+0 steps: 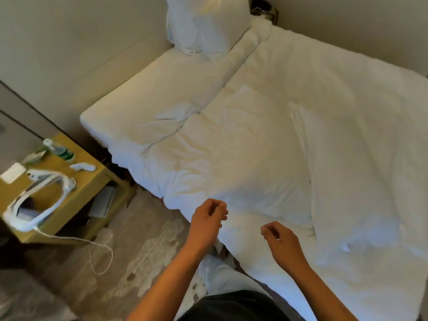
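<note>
- Looks down from head height onto a bed, with a white duvet [254, 147] spread across most of it and rumpled toward the near left corner.
- Shows the left hand [209, 215] above the duvet's near edge, fingers loosely curled, nothing visible between them.
- Shows the right hand [278, 237] just beside it and a little closer to the body, also loosely curled and holding nothing.
- Places the duvet directly under and ahead of both hands, apparently apart from it, though contact cannot be ruled out.
- Runs the duvet's long axis away from the body, from the near edge up to the pillow [208, 24] propped against the wall.
- Leaves a strip of bare sheet [139, 93] uncovered along the far left side.
- Puts the left hand nearer the creased corner [171, 200] hanging off the mattress, and the right hand nearer the raised fold [309, 181] running lengthwise.
- Suggests a short downward grasp of the near edge as the likely next move, then a pull or smoothing toward the left corner.
- Includes, well apart on the left, a wooden bedside table [91, 181] carrying a bottle [58, 150] and a white headset [39, 198], with its cable [102, 253] trailing to the floor.
</note>
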A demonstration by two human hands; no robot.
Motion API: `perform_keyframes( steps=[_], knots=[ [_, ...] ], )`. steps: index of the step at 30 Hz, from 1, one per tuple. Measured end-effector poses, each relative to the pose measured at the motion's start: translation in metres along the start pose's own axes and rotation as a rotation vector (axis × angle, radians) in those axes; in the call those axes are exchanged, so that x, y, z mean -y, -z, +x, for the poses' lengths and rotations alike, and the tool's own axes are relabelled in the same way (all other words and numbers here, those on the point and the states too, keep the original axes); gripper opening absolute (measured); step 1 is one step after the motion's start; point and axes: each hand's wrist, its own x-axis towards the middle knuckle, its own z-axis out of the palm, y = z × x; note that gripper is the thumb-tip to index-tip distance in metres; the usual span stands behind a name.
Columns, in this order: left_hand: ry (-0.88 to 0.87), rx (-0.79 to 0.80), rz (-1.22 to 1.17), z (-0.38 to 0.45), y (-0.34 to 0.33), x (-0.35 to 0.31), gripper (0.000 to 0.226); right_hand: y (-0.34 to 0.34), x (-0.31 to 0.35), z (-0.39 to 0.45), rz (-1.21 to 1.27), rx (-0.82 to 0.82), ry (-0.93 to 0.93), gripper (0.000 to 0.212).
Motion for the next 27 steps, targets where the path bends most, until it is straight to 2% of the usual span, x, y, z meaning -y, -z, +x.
perform_keyframes(
  steps=[3, 7, 10, 15, 18, 23, 27],
  knots=[
    [0.039, -0.005, 0.065, 0.057, 0.022, -0.016, 0.013, -0.015, 0.023, 0.052, 0.045, -0.021, -0.043, 0.007],
    [0.058, 0.002, 0.114, 0.137, 0.032, -0.044, 0.013, -0.025, 0.062, 0.126, 0.037, -0.037, -0.077, 0.032],
    [0.06, 0.02, 0.073, 0.196, 0.027, -0.067, 0.017, -0.021, 0.087, 0.182, -0.078, -0.071, -0.069, 0.048],
    [0.107, 0.09, 0.046, 0.289, 0.011, -0.089, 0.023, -0.027, 0.103, 0.268, -0.249, -0.079, -0.183, 0.07],
    [0.142, 0.115, 0.1, 0.334, 0.001, -0.082, 0.024, -0.038, 0.104, 0.298, -0.308, -0.014, -0.289, 0.081],
    [0.241, 0.132, 0.198, 0.407, -0.016, -0.045, 0.031, -0.065, 0.096, 0.326, -0.354, -0.011, -0.312, 0.089],
    [0.286, 0.155, 0.386, 0.442, -0.028, -0.012, 0.064, -0.073, 0.08, 0.34, -0.368, -0.016, -0.309, 0.086]
  ],
)
